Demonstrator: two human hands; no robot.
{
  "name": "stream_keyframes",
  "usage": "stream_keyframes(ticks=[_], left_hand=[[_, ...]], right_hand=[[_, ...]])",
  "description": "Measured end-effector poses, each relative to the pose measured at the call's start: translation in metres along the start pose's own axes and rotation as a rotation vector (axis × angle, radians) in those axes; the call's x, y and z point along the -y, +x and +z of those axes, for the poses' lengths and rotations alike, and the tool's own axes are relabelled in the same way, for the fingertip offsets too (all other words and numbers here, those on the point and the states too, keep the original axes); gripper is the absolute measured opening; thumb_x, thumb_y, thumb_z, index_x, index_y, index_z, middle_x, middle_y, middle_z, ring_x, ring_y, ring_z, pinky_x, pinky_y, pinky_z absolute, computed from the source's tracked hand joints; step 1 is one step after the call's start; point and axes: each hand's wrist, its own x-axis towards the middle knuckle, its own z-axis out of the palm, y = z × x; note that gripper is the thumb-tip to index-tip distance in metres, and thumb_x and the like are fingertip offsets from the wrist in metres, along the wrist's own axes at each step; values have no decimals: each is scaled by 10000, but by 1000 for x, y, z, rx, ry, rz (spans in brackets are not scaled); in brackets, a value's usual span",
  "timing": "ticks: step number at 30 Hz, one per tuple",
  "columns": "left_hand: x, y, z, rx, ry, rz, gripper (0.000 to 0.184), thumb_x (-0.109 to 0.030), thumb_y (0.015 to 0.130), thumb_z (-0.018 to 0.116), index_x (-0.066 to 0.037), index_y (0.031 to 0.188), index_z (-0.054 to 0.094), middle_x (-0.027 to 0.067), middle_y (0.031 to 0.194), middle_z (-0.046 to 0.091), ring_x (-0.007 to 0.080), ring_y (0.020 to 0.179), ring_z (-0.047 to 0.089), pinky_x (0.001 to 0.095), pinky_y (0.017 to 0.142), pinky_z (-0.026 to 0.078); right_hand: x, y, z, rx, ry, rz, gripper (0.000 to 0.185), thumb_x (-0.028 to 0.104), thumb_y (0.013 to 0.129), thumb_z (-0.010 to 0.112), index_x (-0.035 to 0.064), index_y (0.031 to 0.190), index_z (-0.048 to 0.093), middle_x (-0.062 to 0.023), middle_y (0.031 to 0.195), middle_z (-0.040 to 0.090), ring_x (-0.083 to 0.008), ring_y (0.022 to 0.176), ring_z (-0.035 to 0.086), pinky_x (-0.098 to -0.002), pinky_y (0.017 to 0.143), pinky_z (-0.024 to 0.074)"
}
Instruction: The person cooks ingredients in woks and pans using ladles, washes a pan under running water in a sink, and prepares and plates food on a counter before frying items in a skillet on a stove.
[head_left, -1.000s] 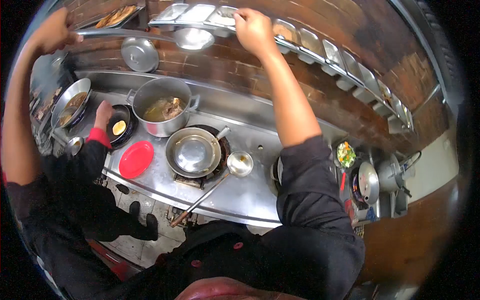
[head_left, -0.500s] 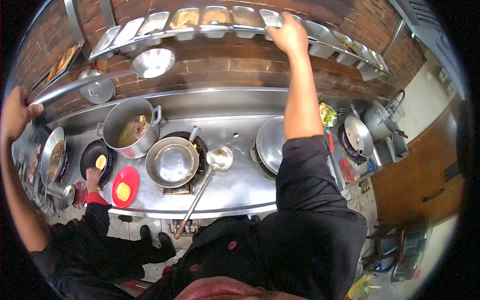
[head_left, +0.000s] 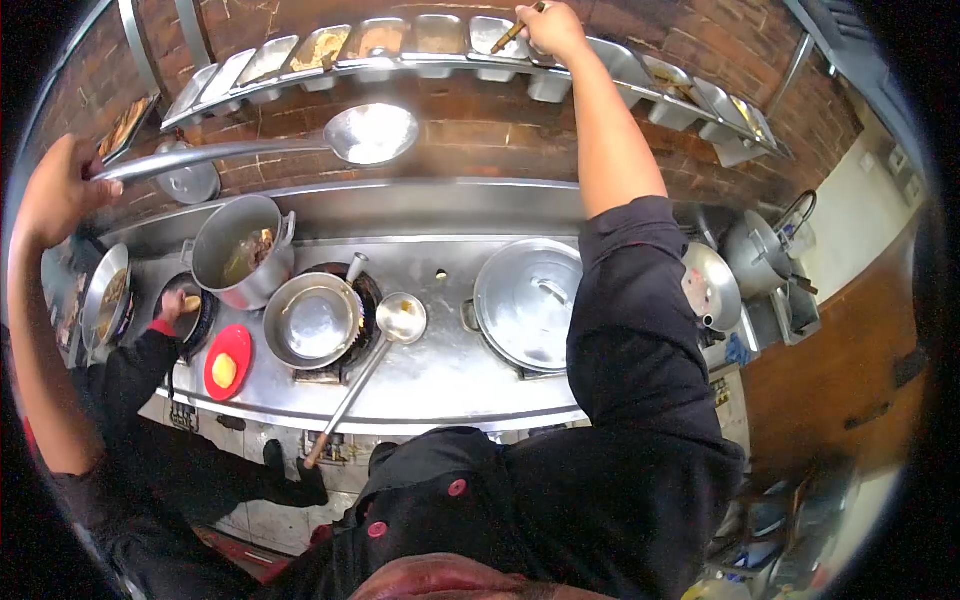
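Observation:
My left hand (head_left: 68, 190) is closed around the handle of a long metal ladle (head_left: 370, 134), raised above the stove with its bowl pointing right. My right hand (head_left: 553, 30) reaches up to the rack and grips a thin brown-handled utensil (head_left: 516, 32). Its lower end points into a metal container (head_left: 493, 45) with white contents; whether that end is a spoon is hidden. Under the ladle, a wide pan (head_left: 315, 322) sits on a lit burner. A second ladle (head_left: 400, 318) lies on the steel counter, its handle over the front edge.
A co-worker's hand (head_left: 180, 306) is at a black pan on the left. Nearby are a red plate (head_left: 230, 390) with yellow food, a tall pot (head_left: 205, 250) and a lidded pot (head_left: 525, 300). The container rack (head_left: 345, 68) spans the brick wall.
The ladle in my left hand has moved right and closer. My right hand now shows the brown-handled utensil over the white contents. The co-worker's hand has shifted at the black pan.

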Motion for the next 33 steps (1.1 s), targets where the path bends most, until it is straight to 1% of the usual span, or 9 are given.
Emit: stream_keyframes(ticks=[2, 5, 13, 16, 18, 20, 26, 28, 33], left_hand=[[-21, -3, -2, -23, 77, 75, 349, -147, 588, 751, 6, 726, 469, 107, 706, 475, 204, 656, 455, 320, 599, 379], [-66, -9, -8, 14, 49, 16, 347, -177, 587, 733, 18, 655, 454, 128, 656, 450, 211, 629, 450, 336, 578, 371], [-130, 19, -14, 42, 172, 175, 338, -219, 576, 726, 32, 618, 503, 194, 603, 501, 303, 577, 504, 375, 533, 378], [-144, 25, -17, -53, 222, 202, 334, -219, 572, 739, 30, 629, 523, 188, 587, 495, 296, 567, 505, 377, 531, 381], [-148, 29, -23, 5, 187, 152, 303, -186, 586, 719, 35, 702, 548, 214, 678, 551, 341, 626, 542, 409, 577, 409], [-153, 25, -32, 11, 214, 170, 298, -188, 602, 717, 38, 717, 561, 210, 679, 560, 350, 633, 549, 412, 588, 414], [-123, 29, -22, -66, 215, 107, 336, -222, 579, 740, 29, 658, 531, 203, 620, 518, 325, 592, 519, 380, 549, 395], [-118, 24, -22, -61, 203, 199, 337, -225, 583, 733, 30, 656, 526, 210, 622, 519, 339, 612, 536, 390, 565, 406], [-128, 12, -33, 69, 265, -26, 368, -255, 575, 735, 31, 677, 526, 214, 698, 539, 349, 708, 553, 387, 621, 419]], right_hand=[[-4, -8, -3, 31, 56, 6, 317, 296, 790, 558, -17, 777, 607, -154, 692, 640, -292, 663, 617, -378, 629, 480], [-7, -27, -1, -59, 695, 307, 221, 157, 814, 489, -37, 736, 563, -132, 591, 582, -172, 441, 517, -312, 376, 378], [-11, -35, -24, -200, 1179, 529, 152, 126, 834, 464, -15, 787, 497, -110, 593, 526, -134, 421, 416, -264, 365, 317], [3, -51, -39, -123, 1090, 386, 191, 165, 821, 493, -22, 785, 498, -126, 569, 534, -166, 413, 461, -321, 362, 339], [13, -69, -45, -68, 992, 230, 185, 164, 839, 514, -13, 806, 556, -74, 597, 547, -104, 444, 447, -249, 390, 354], [18, -76, -48, 211, 531, -224, 264, 258, 805, 569, 9, 877, 620, -109, 664, 638, -144, 523, 585, -284, 506, 458], [32, -23, 14, -77, 372, -334, 306, 341, 790, 587, 55, 864, 666, -155, 764, 652, -261, 712, 633, -340, 666, 479], [33, -2, 55, -116, 307, -258, 330, 316, 813, 557, 0, 872, 635, -145, 791, 654, -228, 661, 627, -318, 624, 480], [40, -2, 78, -127, 282, -165, 337, 320, 795, 547, 7, 870, 645, -191, 851, 637, -325, 810, 612, -374, 743, 466]])
